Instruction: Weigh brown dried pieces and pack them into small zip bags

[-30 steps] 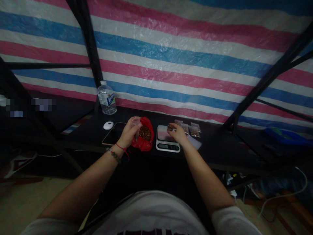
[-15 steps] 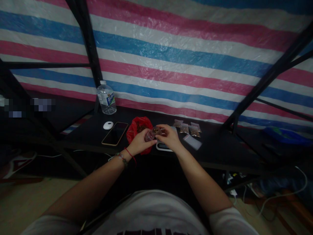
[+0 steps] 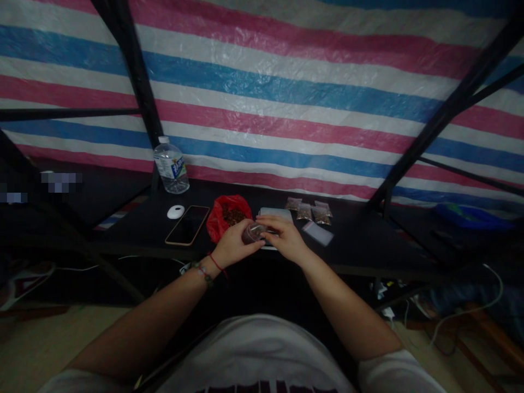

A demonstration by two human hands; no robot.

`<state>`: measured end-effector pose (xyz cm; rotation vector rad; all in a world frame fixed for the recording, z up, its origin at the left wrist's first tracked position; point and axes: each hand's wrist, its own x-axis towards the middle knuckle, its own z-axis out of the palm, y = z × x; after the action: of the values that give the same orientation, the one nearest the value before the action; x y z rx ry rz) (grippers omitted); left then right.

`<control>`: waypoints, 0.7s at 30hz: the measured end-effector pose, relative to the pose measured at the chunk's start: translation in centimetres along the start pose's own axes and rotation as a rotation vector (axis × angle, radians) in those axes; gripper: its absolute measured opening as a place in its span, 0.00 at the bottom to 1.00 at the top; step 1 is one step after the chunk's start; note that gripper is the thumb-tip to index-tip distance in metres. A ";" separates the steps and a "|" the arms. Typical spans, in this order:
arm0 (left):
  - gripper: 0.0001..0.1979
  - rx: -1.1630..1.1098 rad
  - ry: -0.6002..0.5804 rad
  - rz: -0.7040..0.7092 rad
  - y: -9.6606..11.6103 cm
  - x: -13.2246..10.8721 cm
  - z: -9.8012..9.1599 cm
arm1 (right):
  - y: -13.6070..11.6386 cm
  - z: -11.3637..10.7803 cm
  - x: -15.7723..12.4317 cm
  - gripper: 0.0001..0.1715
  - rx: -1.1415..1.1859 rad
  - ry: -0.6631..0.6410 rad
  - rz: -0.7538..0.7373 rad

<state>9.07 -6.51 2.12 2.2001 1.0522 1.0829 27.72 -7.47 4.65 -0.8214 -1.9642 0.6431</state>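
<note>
My left hand [image 3: 234, 244] is closed around a small clear plastic bag [image 3: 250, 233] with a thin reddish line, in front of a red plastic bag [image 3: 216, 220] of brown dried bits. From the right, my right hand [image 3: 285, 237] curls its fingers and thumb at the mouth of the small bag. They pinch something clear there, largely hidden by the fingers. Both hands are just above a kitchen scale [image 3: 275, 213], which they partly cover. To the right are several filled zip bags [image 3: 304, 211] and one flat zip bag [image 3: 319, 233] without visible contents.
A phone [image 3: 187, 225] and a white rounded case [image 3: 176, 212] lie left of the red bag. Behind them a large water bottle [image 3: 172, 166] stands by a black metal post [image 3: 145, 98]. Striped plastic sheeting [image 3: 262, 109] hangs behind the black tabletop [image 3: 360, 240].
My right hand has tilted over and moved closer to my left, so its fingers now cover the small bag's mouth and the bits seen there before. The whole view has shifted slightly.
</note>
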 end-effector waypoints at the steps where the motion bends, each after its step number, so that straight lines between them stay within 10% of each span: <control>1: 0.23 -0.013 -0.005 0.006 0.2 -0.1 0.0 | -0.2 -0.1 -0.2 0.18 -0.023 -0.002 -0.012; 14: 0.22 -0.323 0.032 -0.046 0.2 -0.1 0.0 | -1.0 -1.2 -1.0 0.33 -0.098 0.005 0.037; 21: 0.36 -1.082 -0.189 -0.216 1.3 -0.3 -1.1 | 6.3 -2.4 0.2 0.24 -0.326 0.294 0.240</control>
<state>8.67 -7.45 3.53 1.2437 0.4108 0.9750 31.61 -2.98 1.43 -1.2899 -1.7360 0.3150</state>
